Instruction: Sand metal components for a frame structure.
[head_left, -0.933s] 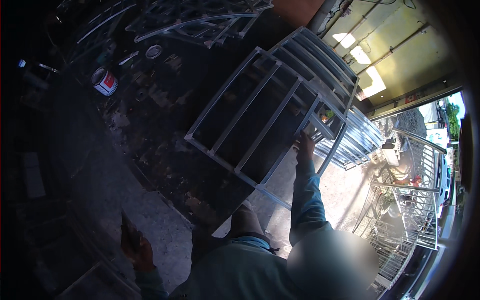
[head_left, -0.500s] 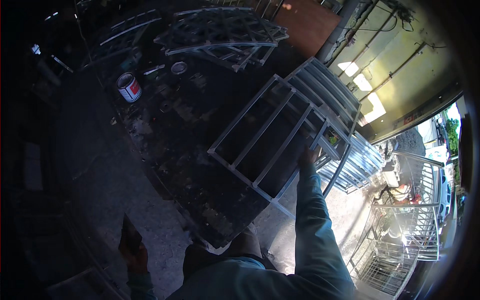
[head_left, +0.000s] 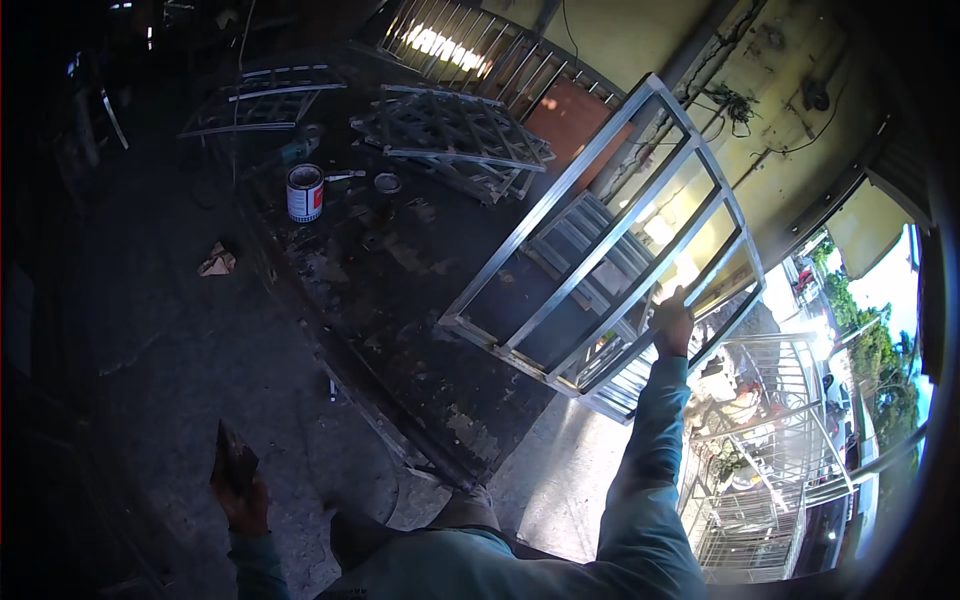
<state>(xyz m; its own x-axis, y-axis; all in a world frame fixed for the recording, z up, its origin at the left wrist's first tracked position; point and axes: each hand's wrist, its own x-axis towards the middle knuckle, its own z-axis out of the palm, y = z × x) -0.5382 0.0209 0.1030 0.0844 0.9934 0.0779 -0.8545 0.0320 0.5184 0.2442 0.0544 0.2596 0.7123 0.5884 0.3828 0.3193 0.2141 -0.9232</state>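
Metal frame [head_left: 601, 246] has tilted up — right hand [head_left: 674, 325] clasping it, left hand [head_left: 243, 508] holding a dark pointed piece [head_left: 234, 458].

Smooth, slightly glossy metal frame [head_left: 600, 247]

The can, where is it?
In the head view, the can stands upright on the dark surface, upper left, just left of the brush and left of the frame in the right hand.

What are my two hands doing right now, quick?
Left hand: closed, holding a dark, flat, pointed piece.
Right hand: closed on a bar of the tilted metal frame.
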